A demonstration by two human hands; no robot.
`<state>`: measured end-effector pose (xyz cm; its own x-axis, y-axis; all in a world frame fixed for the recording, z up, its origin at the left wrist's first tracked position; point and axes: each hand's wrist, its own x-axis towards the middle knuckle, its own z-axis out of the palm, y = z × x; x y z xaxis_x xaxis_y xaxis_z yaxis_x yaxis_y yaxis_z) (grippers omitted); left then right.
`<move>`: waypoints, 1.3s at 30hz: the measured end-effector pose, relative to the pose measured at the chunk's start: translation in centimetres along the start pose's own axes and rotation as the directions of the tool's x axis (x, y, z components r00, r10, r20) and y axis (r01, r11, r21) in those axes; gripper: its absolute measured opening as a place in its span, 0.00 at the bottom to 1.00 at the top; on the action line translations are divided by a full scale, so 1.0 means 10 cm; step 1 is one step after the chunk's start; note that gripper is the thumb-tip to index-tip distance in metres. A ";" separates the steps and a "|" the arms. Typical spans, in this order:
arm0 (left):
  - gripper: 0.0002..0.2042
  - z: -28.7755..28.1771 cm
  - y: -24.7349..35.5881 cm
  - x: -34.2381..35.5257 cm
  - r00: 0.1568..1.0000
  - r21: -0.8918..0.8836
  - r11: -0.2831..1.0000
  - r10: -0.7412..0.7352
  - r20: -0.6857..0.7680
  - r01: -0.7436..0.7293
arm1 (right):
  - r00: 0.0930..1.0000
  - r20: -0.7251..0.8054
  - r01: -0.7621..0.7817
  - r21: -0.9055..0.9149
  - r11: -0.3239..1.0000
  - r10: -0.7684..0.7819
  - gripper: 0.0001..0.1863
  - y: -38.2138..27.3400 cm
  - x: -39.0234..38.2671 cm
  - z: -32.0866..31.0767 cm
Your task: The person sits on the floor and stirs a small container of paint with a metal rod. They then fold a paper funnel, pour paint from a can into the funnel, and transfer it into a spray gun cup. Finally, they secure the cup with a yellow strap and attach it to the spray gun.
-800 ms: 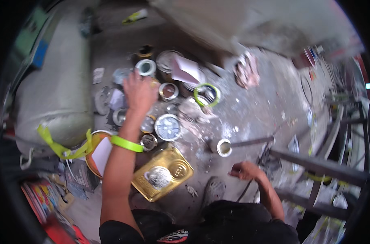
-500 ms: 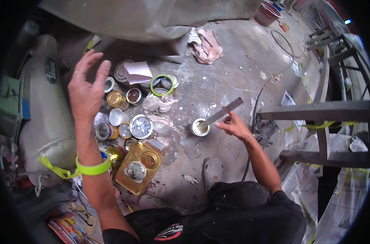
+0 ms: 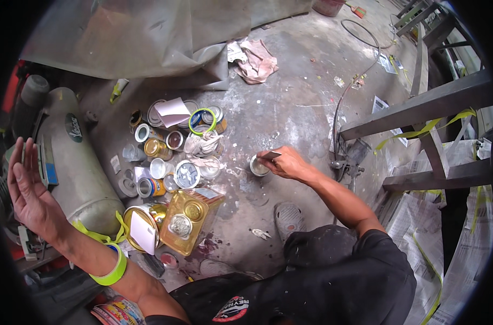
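Observation:
My right hand (image 3: 290, 162) is closed around a flat grey metal strip (image 3: 270, 155), like a stirring stick. Its lower end is hidden by my fingers, over a small open can (image 3: 259, 167) on the floor. The can's contents are mostly covered by the hand. Far to the left, my left hand (image 3: 32, 200) is raised with its fingers stretched out, holding nothing, beside a grey metal tank (image 3: 86, 168). A roll of yellow-green tape (image 3: 111, 271) rings my left forearm.
Several paint cans and lids stand left of centre, including a rectangular golden tin (image 3: 173, 235). A green tape roll (image 3: 191, 120) rests on them. A pink rag (image 3: 259, 65) lies further off. At the right are a spray gun (image 3: 348, 165), a hose and a metal frame (image 3: 420, 105).
My right hand has closed on the metal strip, which stands steeper now; its fingers were partly spread beside it. My left hand has swung left and down. The whole view has shifted.

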<state>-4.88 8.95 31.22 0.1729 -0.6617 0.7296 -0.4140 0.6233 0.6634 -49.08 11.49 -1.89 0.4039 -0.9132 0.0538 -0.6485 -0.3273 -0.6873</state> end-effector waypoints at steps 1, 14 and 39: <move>0.17 -0.03 0.00 0.01 1.000 -0.003 1.000 0.000 -0.004 0.000 | 1.000 0.006 0.016 0.010 1.000 -0.016 0.12 -0.01 -0.01 0.00; 0.17 -0.30 0.00 -0.08 0.999 0.007 0.999 0.033 0.012 -0.033 | 0.995 0.070 -0.059 -0.113 0.992 0.067 0.12 0.11 -0.03 0.10; 0.16 -0.39 -0.05 -0.09 1.000 0.004 1.000 0.021 0.017 -0.021 | 0.997 -0.040 0.058 -0.103 0.993 -0.062 0.11 0.14 -0.01 0.08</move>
<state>-1.30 10.81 30.88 0.1486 -0.6558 0.7402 -0.4212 0.6352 0.6473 -49.47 11.31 -3.46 0.4177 -0.8999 0.1253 -0.6870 -0.4031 -0.6047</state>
